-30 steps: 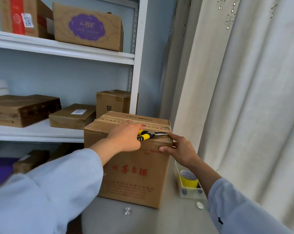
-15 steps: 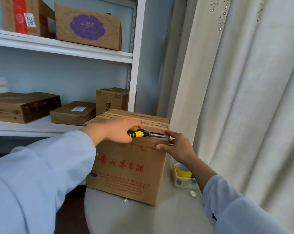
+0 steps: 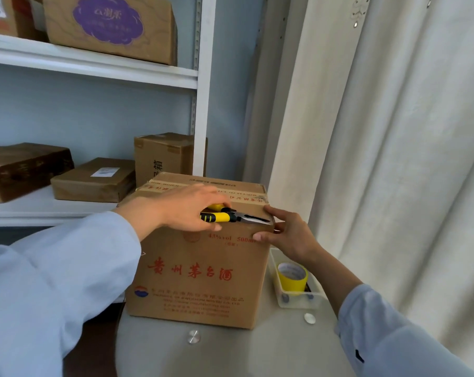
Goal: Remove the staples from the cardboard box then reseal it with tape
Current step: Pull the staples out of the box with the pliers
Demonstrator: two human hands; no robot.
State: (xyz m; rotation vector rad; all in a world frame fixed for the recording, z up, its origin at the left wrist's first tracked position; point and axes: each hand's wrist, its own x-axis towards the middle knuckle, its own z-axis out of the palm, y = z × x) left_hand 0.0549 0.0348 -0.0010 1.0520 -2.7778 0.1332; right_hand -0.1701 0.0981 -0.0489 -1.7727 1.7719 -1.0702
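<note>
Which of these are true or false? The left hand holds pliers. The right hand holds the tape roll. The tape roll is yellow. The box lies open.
1. The left hand holds yellow-handled pliers: true.
2. The right hand holds the tape roll: false; it steadies the cardboard box at its top right corner.
3. The tape roll is yellow and sits in a clear tray: true.
4. The box lies open: false; its top flaps are down.
</note>
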